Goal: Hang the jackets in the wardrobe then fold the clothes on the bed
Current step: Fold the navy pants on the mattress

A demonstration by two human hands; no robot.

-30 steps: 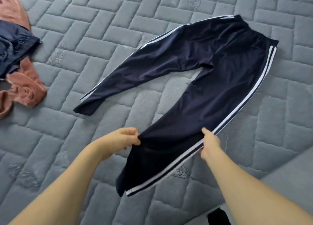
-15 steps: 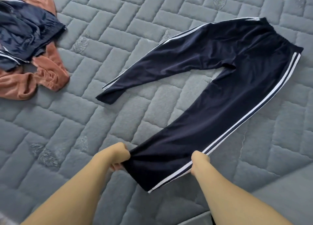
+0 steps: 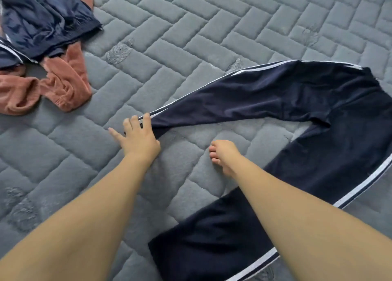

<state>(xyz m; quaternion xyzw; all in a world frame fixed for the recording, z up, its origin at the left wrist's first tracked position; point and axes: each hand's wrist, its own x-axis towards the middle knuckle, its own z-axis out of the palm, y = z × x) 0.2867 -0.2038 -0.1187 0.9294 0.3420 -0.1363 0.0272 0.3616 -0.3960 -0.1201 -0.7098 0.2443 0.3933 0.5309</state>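
Navy track pants (image 3: 318, 119) with white side stripes lie spread on the grey quilted bed (image 3: 191, 37), legs apart. My left hand (image 3: 137, 136) rests flat, fingers apart, on the cuff of the far leg. My right hand (image 3: 224, 155) hovers over bare quilt between the two legs, fingers loosely curled, holding nothing. The near leg runs under my right forearm toward the bottom edge.
A heap of clothes sits at the upper left: a shiny navy garment (image 3: 42, 22) on top of a rust-pink one (image 3: 61, 85). Grey quilt stretches across the upper middle and lower left.
Both hands let go of the near leg's cuff. My left hand moved up and left onto the far leg's cuff; my right hand moved up between the legs. The view shifted left.
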